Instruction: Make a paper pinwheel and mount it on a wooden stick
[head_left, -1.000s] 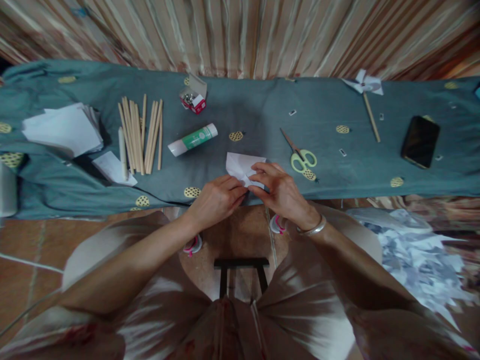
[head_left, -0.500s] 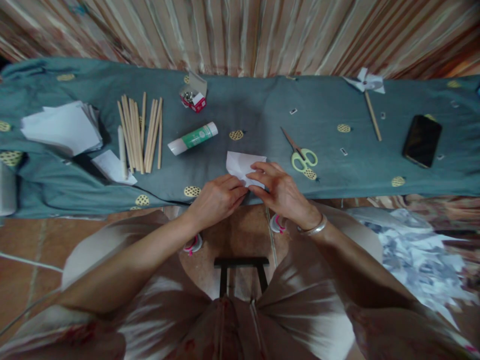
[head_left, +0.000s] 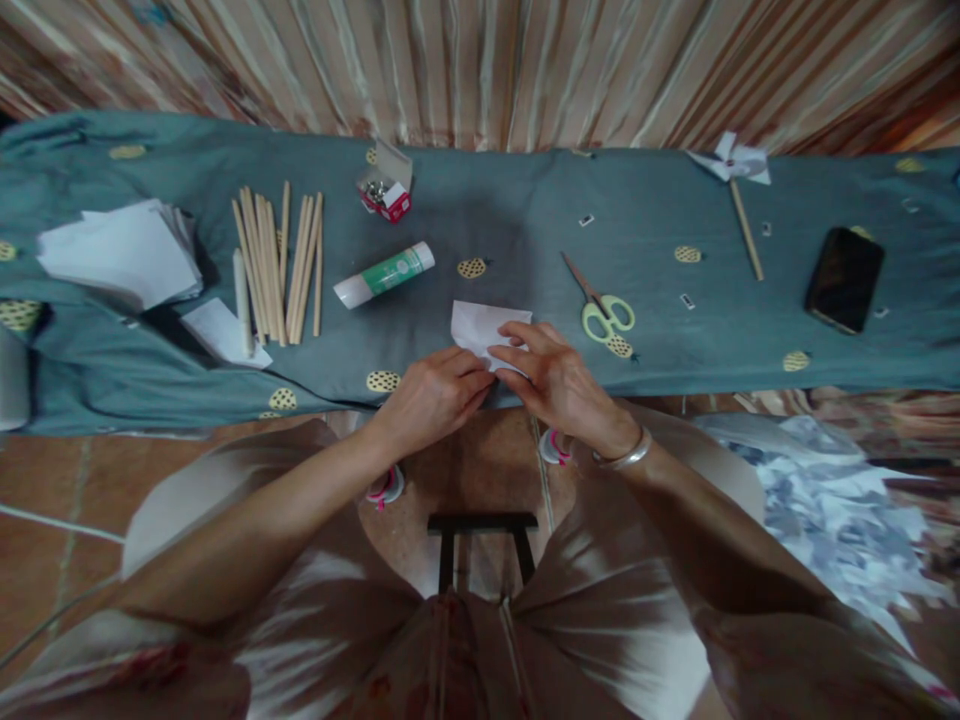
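A small white piece of paper (head_left: 474, 320) with creases lies at the front edge of the cloth-covered table. My left hand (head_left: 435, 398) has its fingers pressed together on the paper's lower left edge. My right hand (head_left: 559, 385), with a silver bangle at its wrist, grips the lower right part between thumb and bent fingers. Those fingers cover much of the paper's right side. Close by on the right are scissors (head_left: 607, 316) with light green handles, their blades nearly together. A green and white glue stick (head_left: 385, 274) lies to the upper left.
Several wooden sticks (head_left: 303, 270) lie left, near a stack of white paper (head_left: 124, 255). Behind the glue stick stands an opened red box (head_left: 390, 203) of small metal pins. At right are a paper pinwheel (head_left: 739, 175) on a stick and a black phone (head_left: 845, 279). Paper scraps (head_left: 840, 520) fill a bag below.
Both hands stay on the paper in almost the same pose. The whole view has shifted very slightly; nothing on the table has visibly moved.
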